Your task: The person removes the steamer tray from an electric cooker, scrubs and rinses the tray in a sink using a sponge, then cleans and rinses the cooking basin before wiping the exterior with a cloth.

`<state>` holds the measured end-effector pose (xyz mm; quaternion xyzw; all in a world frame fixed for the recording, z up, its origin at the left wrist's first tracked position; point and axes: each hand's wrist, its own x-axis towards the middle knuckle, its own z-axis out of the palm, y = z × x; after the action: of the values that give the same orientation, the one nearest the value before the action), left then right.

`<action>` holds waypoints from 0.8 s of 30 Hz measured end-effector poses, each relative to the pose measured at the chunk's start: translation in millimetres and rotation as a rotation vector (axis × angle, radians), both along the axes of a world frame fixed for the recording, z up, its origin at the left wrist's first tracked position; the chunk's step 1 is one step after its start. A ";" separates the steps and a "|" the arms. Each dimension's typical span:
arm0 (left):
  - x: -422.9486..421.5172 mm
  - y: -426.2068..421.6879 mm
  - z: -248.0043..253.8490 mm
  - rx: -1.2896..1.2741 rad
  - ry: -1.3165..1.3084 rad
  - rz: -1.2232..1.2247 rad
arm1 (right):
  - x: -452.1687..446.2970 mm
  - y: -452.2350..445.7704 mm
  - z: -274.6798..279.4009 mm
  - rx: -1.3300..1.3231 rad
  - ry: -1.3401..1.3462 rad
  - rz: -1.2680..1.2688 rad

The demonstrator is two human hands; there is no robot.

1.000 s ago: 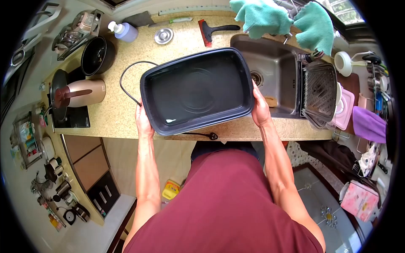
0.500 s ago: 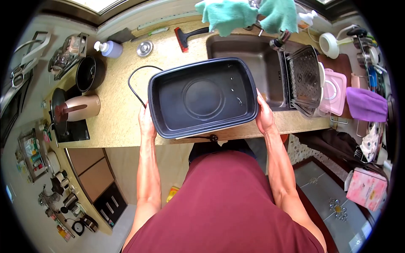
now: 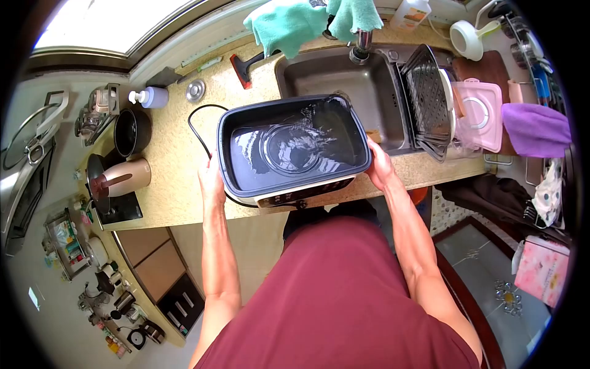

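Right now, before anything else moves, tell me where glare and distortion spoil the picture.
Head view: the window is blown out to white; head view: bright, broken reflections streak the inside of the dark pan; head view: wide-angle distortion is strong, with curved black borders at the corners.

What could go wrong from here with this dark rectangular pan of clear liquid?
The clear, rippling liquid could slosh over the dark rectangular pan's rim if it tilts.
A spill might then run onto the black control panel just below.
The looped black cord could snag as the pan moves.
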<state>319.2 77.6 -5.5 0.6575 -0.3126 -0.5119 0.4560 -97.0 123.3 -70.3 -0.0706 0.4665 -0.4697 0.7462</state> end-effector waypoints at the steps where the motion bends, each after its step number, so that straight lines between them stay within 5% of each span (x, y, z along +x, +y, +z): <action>1: -3.7 -1.6 1.4 0.001 -0.009 -0.003 | -3.1 0.7 -2.6 0.019 -0.008 0.038; 24: -80.8 -42.7 94.5 0.057 -0.502 -0.114 | -50.5 -26.3 -30.0 0.202 -0.067 0.262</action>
<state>238.4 34.8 89.1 0.7578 -0.4379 -0.3664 0.3158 -147.6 97.0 -100.4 -0.0396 0.4731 -0.3213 0.8194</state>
